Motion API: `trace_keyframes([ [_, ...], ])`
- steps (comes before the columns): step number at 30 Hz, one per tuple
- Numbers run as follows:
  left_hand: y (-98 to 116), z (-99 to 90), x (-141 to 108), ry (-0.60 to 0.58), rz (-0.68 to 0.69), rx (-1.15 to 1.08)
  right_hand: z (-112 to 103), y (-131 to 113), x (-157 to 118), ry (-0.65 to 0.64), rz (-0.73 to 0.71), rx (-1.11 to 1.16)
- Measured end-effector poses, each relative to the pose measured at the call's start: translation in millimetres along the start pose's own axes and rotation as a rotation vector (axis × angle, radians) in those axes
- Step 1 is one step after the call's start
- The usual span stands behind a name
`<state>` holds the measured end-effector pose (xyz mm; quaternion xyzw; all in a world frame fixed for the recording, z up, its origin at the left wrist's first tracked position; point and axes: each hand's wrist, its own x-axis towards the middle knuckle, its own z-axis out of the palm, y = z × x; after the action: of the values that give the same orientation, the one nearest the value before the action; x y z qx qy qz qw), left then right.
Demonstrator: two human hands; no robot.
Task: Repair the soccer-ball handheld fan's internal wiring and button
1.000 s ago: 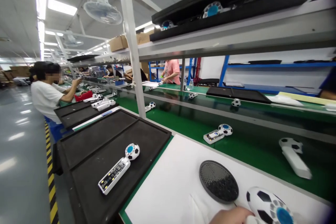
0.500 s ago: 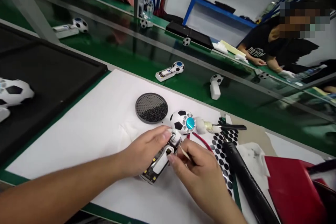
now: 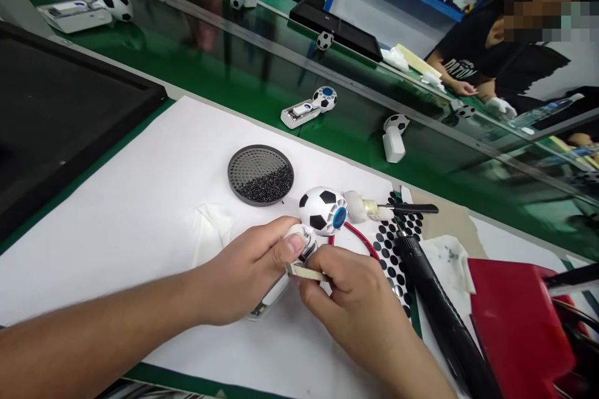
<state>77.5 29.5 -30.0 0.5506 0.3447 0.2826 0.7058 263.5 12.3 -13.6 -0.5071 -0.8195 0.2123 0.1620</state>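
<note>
My left hand [image 3: 243, 268] grips the white handle [image 3: 269, 296] of a small device, and most of that handle is hidden behind my fingers. My right hand [image 3: 350, 305] pinches a narrow cream strip [image 3: 305, 272] against the top of the handle. Just above my hands rests a football-patterned ball head [image 3: 322, 211] with a blue centre, lying apart from the handle. A red wire [image 3: 360, 244] curves from under the ball head towards my right hand.
A round dark mesh dish [image 3: 259, 174] holds black granules on the white work sheet [image 3: 140, 199]. To the right lie a sheet of black round stickers [image 3: 395, 249], a black-handled tool [image 3: 414, 208], a thick black tool [image 3: 442, 318] and a red box [image 3: 515, 324]. Finished units sit on the green bench [image 3: 187, 68], where a co-worker [image 3: 486, 56] works opposite.
The view has swung from along the line down onto the sheet, and both hands have come in. The handle has turned, hiding its circuit board, and the cream strip now lies across it.
</note>
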Motion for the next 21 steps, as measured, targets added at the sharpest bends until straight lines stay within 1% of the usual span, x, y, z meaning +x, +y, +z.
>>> trace_keyframes([
  [4, 2.4, 1.2, -2.2, 0.025, -0.011, -0.019, 0.5, -2.2, 1.1, 0.046, -0.103, 0.021],
  [7, 2.2, 1.7, -3.2, 0.038, 0.005, -0.048, -2.9, -4.4, 1.3, 0.073, -0.125, 0.034],
  [9, 1.8, 1.7, -3.3, 0.048, 0.006, -0.067, -6.3, -4.9, 0.8, 0.028, -0.107, 0.077],
  [11, 1.9, 1.5, -3.3, 0.048, -0.031, -0.1, -8.8, -4.9, -0.1, -0.024, -0.085, 0.13],
  [13, 2.5, 1.1, -3.2, 0.041, -0.064, -0.115, -9.3, -5.0, -1.0, -0.043, -0.066, 0.137],
  [15, 2.8, 0.4, -2.6, 0.04, -0.051, -0.084, -8.4, -4.9, -1.3, -0.032, -0.052, 0.096],
  [18, 2.1, -0.8, -0.8, 0.049, -0.018, 0.019, -7.3, -3.9, -0.5, -0.032, -0.055, 0.03],
  [21, 1.0, -0.5, 0.7, 0.044, 0.009, 0.096, -8.5, -1.6, 0.9, -0.079, -0.086, 0.001],
])
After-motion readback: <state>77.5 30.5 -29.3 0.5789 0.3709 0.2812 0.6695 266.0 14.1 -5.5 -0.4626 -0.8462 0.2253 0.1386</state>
